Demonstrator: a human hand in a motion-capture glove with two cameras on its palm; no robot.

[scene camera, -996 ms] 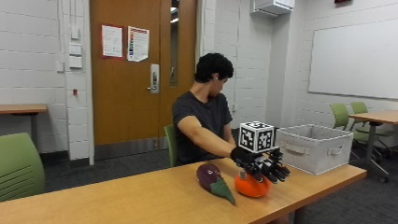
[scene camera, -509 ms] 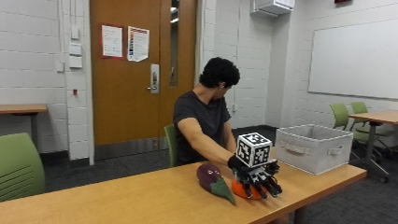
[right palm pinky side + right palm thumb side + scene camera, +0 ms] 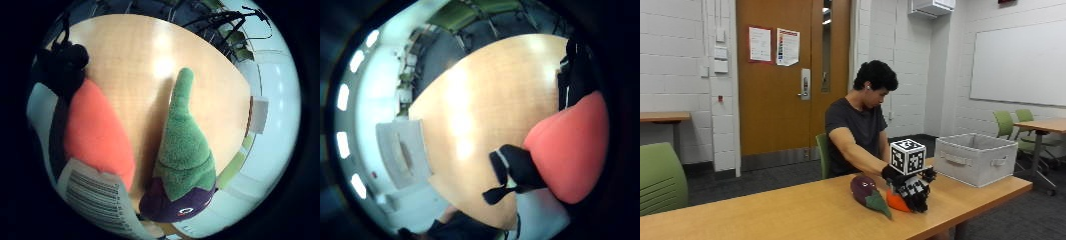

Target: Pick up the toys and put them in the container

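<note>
orange toy (image 3: 894, 201): mostly hidden behind hands (image 3: 911, 190) | grip probably closed, fingertips unseen

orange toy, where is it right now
In the outside view the orange toy sits on the wooden table, under the gloved right hand, right beside the purple-and-green plush.

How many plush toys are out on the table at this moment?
2. The orange plush toy sits under the gloved right hand, whose fingers curl over it. The purple and green eggplant plush lies beside it on the table. The grey fabric bin could hide more.
</note>
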